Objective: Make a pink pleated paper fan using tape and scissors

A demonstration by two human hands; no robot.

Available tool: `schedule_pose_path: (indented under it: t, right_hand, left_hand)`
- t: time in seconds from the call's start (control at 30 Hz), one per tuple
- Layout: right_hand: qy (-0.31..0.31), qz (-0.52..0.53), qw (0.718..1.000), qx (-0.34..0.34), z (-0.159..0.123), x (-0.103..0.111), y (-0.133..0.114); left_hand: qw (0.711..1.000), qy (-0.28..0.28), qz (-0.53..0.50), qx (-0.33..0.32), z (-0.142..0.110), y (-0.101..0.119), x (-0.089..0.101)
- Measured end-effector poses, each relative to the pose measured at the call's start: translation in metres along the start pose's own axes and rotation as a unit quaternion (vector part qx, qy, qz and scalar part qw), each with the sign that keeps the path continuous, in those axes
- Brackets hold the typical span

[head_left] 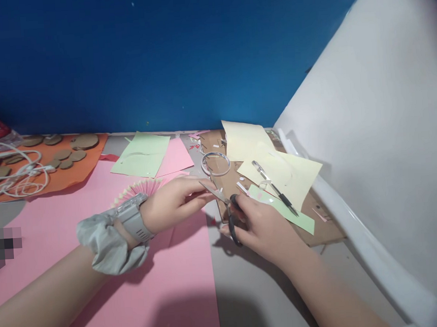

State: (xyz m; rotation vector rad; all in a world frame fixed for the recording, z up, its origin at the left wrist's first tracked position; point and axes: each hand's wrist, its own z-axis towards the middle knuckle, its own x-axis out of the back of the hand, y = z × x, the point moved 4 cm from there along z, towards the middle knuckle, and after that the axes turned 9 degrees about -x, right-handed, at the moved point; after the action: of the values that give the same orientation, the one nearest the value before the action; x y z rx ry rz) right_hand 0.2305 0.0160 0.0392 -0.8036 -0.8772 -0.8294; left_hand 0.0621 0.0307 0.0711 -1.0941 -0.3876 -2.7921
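Observation:
My right hand (pixel 261 225) holds black-handled scissors (pixel 228 210) with its fingers and thumb through the loops; the blades are parted and point up and left. My left hand (pixel 176 200) reaches in from the left, fingers and thumb drawn together at the blade tips. Whatever it may pinch there is too small to make out. A grey watch and scrunchie circle the left wrist. Behind that wrist lies a pleated pink paper fan (pixel 136 189) with pale green edging. Under the left arm is a large pink sheet (pixel 182 294).
A roll of tape (pixel 216 163) lies on a cardboard piece (pixel 217 139). To the right, a pen (pixel 275 187) rests over cream paper (pixel 296 171) and a green strip (pixel 303 222). At left, cardboard shapes (pixel 85 141) and white cables (pixel 22 168) sit on orange paper (pixel 66 177).

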Motion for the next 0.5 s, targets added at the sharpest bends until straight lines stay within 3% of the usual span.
schedule_pose_path:
  t: [0.5]
  right_hand:
    - [0.001, -0.002, 1.0, -0.03, -0.0012, -0.0038, 0.0027]
  left_hand:
    - [0.996, -0.004, -0.027, 0.081, 0.0002, -0.0021, -0.0012]
